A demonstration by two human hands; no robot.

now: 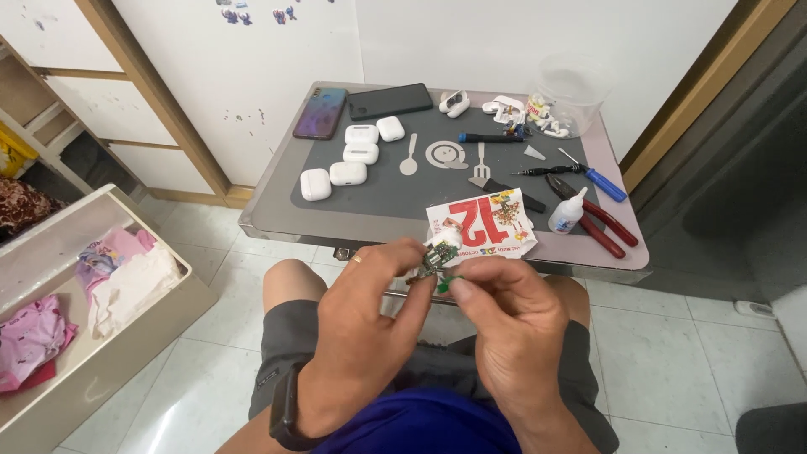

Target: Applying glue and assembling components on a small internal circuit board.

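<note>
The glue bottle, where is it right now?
In the head view, the glue bottle stands at the table's right front, between the torn calendar page and the red-handled pliers.

phones (361,108) behind cases (351,155), pliers (598,223) right

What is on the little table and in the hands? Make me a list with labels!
left hand: pinches a small green circuit board
right hand: fingertips on the same board, from below
table: small, with a grey mat
on mat: four white earbud cases, blue-tipped tool
back edge: two phones, clear plastic tub
right side: red pliers, blue screwdriver, glue bottle
front edge: torn calendar page
left of table: open drawer with clothes
</note>
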